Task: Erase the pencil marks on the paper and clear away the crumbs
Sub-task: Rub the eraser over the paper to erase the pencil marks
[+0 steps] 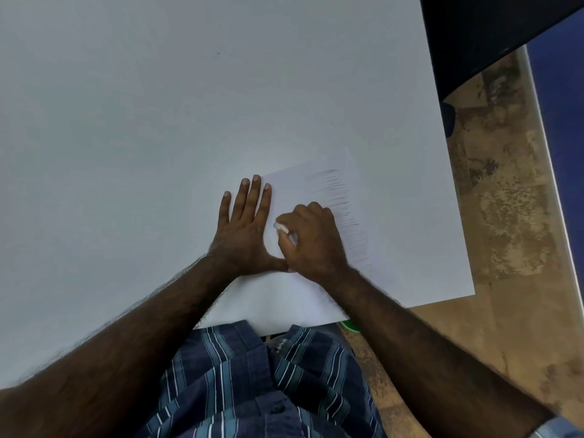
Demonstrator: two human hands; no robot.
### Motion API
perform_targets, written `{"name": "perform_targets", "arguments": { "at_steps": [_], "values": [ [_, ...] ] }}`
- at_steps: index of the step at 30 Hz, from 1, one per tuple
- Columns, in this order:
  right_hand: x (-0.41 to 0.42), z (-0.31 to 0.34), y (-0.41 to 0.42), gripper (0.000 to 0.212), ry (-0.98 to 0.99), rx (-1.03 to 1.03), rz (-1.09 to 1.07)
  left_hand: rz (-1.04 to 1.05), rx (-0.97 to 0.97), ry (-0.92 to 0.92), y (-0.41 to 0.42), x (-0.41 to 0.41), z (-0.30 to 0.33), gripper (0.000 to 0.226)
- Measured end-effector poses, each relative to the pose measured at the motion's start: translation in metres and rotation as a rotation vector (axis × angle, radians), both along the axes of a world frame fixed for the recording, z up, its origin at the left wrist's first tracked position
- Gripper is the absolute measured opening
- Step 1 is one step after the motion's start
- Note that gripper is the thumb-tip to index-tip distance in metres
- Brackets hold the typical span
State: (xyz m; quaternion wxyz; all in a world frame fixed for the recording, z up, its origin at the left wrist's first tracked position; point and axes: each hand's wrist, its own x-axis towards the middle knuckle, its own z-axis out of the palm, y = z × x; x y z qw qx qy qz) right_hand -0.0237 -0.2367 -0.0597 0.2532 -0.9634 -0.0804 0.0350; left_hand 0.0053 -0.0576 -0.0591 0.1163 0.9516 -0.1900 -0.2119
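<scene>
Paper point(316, 191) lies flat on the white table point(126, 121), under both hands and reaching past them toward the table's right edge. It looks thin and light, so I judge it will slide or wrinkle easily if it is rubbed without support. The left hand point(245, 229) lies flat with straight fingers on the left edge of the sheet and presses it down; this seems the good place to hold it. The right hand point(311, 238) is curled around a small white eraser point(282, 228), which sticks out just beside the left hand. The eraser probably is soft and a little grippy, best pinched low near its tip. Pencil marks point(344, 213) run in a band just to the right of the right hand. Crumbs are too small to see.
</scene>
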Motion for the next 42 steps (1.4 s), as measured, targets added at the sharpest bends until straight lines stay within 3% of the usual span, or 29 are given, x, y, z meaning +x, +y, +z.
{"name": "perform_targets", "arguments": {
  "at_steps": [6,8,11,13,19,23,25,31,33,36,38,42],
  "values": [
    [0.022,0.009,-0.021,0.011,-0.069,-0.08,-0.362,-0.01,0.01,0.026,0.0,0.003,0.002,0.161],
    [0.017,0.008,-0.013,0.013,-0.057,-0.037,-0.312,-0.012,0.009,0.026,0.0,0.002,0.002,0.161],
    [0.001,0.002,0.0,0.019,-0.003,-0.001,-0.045,-0.01,0.01,0.013,0.0,0.002,0.001,0.157],
    [0.006,0.002,-0.007,0.018,-0.019,-0.027,-0.013,-0.01,0.008,0.015,0.0,0.001,0.002,0.158],
    [0.034,0.004,-0.021,0.014,-0.07,-0.054,-0.406,-0.014,-0.007,0.016,0.0,0.001,0.001,0.161],
    [0.012,0.0,0.009,0.019,-0.026,0.019,-0.089,-0.006,-0.018,0.001,0.0,0.0,0.0,0.158],
    [0.012,0.0,0.006,0.02,-0.045,-0.009,-0.044,-0.008,-0.011,0.005,0.0,0.001,0.0,0.158],
    [0.045,0.005,-0.02,0.011,-0.119,-0.084,-0.49,-0.011,-0.013,0.028,0.0,0.002,0.003,0.161],
    [0.041,0.005,-0.011,0.013,-0.093,-0.042,-0.43,-0.006,-0.016,0.02,0.0,0.002,0.002,0.161],
    [0.022,0.002,0.012,0.021,-0.032,-0.028,-0.086,-0.004,-0.009,0.012,0.0,0.002,0.0,0.16],
    [0.018,0.003,0.012,0.021,-0.053,-0.063,-0.03,-0.006,-0.004,0.012,0.0,0.001,0.001,0.16],
    [0.043,0.004,-0.015,0.015,-0.12,-0.112,-0.383,-0.006,-0.008,0.028,0.0,0.002,0.003,0.161]
  ]
}}
